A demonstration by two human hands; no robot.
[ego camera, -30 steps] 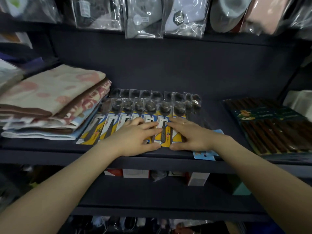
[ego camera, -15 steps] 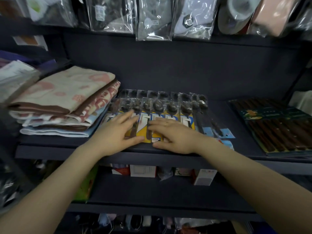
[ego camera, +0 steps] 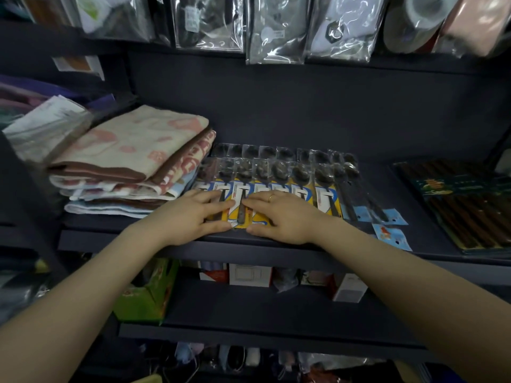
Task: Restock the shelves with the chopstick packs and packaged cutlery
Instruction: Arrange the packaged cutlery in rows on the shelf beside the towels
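On the dark shelf (ego camera: 276, 246), beside folded towels (ego camera: 132, 164), packaged spoons (ego camera: 279, 175) lie in an overlapping row (yellow-and-blue cards, clear blisters over dark bowls). The left hand (ego camera: 193, 214) and right hand (ego camera: 282, 217) press flat on the cards, fingers straight. Chopstick packs (ego camera: 464, 205) lie far right.

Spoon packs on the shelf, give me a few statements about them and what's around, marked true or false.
1. Both hands rest flat on the spoon packs. True: left hand, right hand.
2. The folded towels lie right of the packs. False: they lie on the left.
3. The chopstick packs lie at the shelf's right end. True.
4. The right hand lifts a pack into the air. False: it presses on packs lying on the shelf.
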